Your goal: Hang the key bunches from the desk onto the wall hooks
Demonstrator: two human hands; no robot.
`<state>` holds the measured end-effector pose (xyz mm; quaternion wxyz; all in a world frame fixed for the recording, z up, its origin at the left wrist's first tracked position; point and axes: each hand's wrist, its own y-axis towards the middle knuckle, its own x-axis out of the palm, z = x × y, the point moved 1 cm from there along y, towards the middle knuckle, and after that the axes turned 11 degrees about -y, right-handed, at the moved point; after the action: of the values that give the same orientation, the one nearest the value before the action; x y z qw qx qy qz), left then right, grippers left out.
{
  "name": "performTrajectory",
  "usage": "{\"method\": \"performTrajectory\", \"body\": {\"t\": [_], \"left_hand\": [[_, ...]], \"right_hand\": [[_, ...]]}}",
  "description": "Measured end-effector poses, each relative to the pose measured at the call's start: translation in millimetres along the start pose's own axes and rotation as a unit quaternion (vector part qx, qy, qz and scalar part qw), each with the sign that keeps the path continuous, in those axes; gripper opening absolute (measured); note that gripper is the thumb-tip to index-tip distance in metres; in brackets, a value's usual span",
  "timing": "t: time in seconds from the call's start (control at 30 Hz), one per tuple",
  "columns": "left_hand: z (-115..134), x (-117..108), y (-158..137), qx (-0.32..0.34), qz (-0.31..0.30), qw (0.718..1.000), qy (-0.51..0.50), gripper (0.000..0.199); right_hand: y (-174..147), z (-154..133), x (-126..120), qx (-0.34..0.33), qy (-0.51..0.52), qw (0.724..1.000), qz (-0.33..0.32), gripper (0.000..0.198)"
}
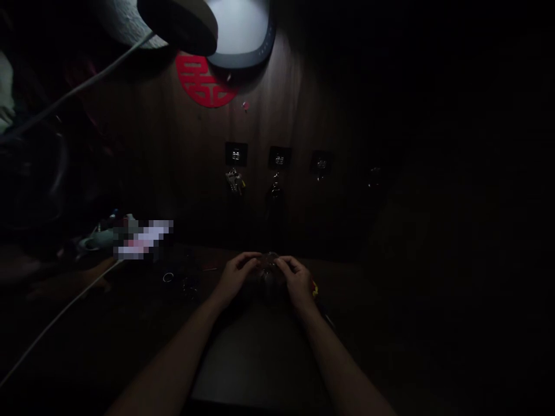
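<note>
Pinching nearly closed, the left grip point(237, 274) and right grip point(298, 281) are holding a dim, glinting object point(269, 264) between them.

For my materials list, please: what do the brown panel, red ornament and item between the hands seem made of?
Brown panel: satin wood or laminate, by its streaked grain. Red ornament: perhaps matte felt or card, being a flat cut-out. Held item: shiny, perhaps plastic or metal, from small glints; too dark to tell.

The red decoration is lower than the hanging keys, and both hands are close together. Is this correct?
Not quite: the head view shows the red decoration higher than the hanging keys. The left hand and right hand are close together.
</note>
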<state>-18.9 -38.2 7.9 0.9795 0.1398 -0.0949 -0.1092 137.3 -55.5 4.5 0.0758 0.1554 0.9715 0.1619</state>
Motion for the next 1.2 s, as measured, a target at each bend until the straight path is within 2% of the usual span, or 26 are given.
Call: {"method": "performTrajectory", "body": {"t": [0.13,0.27,0.43,0.63,1.2], "left_hand": [[-11.8,-6.8,5.6,0.022,0.026,0.997,0.066,0.024],[-21.9,-13.8,10.7,0.029,0.034,0.993,0.108,0.023],[-28.4,-22.6,15.1,0.033,0.077,0.991,0.106,0.024],[-33.5,-25.0,16.4,0.002,0.081,0.994,0.074,0.027],[-40.7,-26.5,18.8,-0.007,0.071,0.995,0.070,0.026]], "right_hand": [[6.6,-0.7,-4.3,0.030,0.043,0.998,0.023,0.028],[14.2,-8.4,-8.1,0.031,0.074,0.995,0.057,0.028],[24.8,-26.0,-13.9,0.029,0.083,0.992,0.087,0.028],[44.5,-44.8,-16.5,-0.005,0.093,0.991,0.098,0.024],[103.7,-110.9,23.3,-0.080,0.138,0.980,0.122,0.019]]}}
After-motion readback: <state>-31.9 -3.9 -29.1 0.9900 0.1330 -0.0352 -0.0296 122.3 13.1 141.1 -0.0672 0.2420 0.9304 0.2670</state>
